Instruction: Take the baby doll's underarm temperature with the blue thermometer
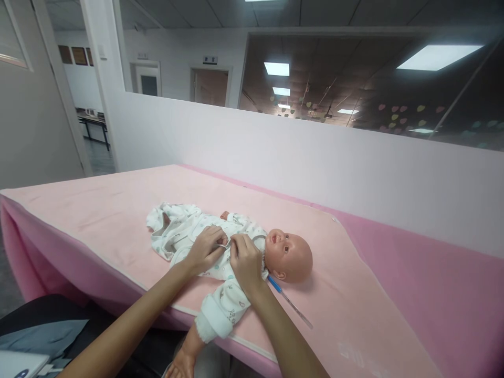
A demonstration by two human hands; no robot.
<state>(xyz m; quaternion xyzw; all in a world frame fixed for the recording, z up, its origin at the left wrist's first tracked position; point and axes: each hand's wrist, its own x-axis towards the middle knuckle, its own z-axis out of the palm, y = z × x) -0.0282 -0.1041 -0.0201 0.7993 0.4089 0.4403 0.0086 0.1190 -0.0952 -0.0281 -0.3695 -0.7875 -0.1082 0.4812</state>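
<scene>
A baby doll [289, 255] lies on its back with its head to the right, dressed in a white patterned outfit [221, 270]. My left hand [207, 248] is over the doll's front, its fingers closed on a thin white strip of the clothing. Close beside it, my right hand [246, 261] pinches at the cloth of the chest; what lies between its fingertips is too small to name. One doll arm hangs over the near table edge. Partly under the doll's shoulder is a thin stick with a blue handle [274, 284].
The doll rests on a pink padded cloth [106, 210] covering the table. Behind it stands a white wall [315, 163] with a window above. At the lower left are a dark seat and a white object [23, 363].
</scene>
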